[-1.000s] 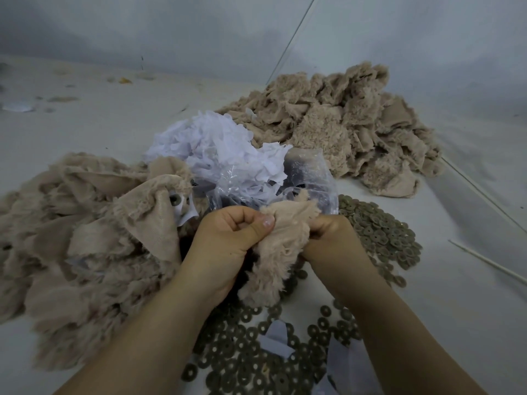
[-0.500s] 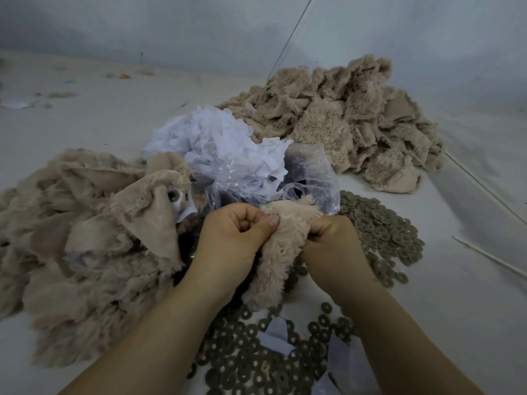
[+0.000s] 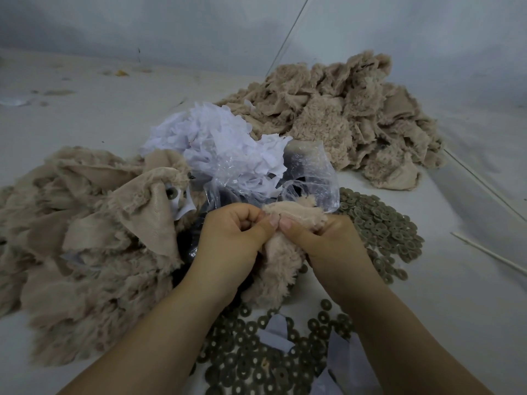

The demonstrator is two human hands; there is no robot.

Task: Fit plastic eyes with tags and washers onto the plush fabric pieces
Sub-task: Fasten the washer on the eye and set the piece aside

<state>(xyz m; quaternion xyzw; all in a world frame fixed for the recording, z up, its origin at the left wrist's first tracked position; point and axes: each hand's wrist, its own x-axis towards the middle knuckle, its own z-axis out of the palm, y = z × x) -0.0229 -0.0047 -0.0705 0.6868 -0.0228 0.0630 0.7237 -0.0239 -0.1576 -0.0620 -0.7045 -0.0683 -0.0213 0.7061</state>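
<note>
My left hand (image 3: 232,238) and my right hand (image 3: 325,243) both grip one beige plush fabric piece (image 3: 279,260) at the centre, thumbs meeting on its smooth back side. The furry side hangs down between my wrists. Any eye or washer in this piece is hidden by my fingers. Round dark washers (image 3: 382,223) lie spread to the right and below my arms. White paper tags (image 3: 222,143) are heaped behind my hands, partly in a clear plastic bag (image 3: 313,172). A plush piece on the left pile shows a fitted eye with a tag (image 3: 174,195).
A pile of beige plush pieces (image 3: 85,238) lies at the left and another pile (image 3: 342,121) at the back right, all on a white surface (image 3: 456,295). Thin white sticks (image 3: 484,255) lie at the right.
My two hands have drawn closer together on the plush piece, and my right thumb now shows on top next to the left thumb. The piles have not moved.
</note>
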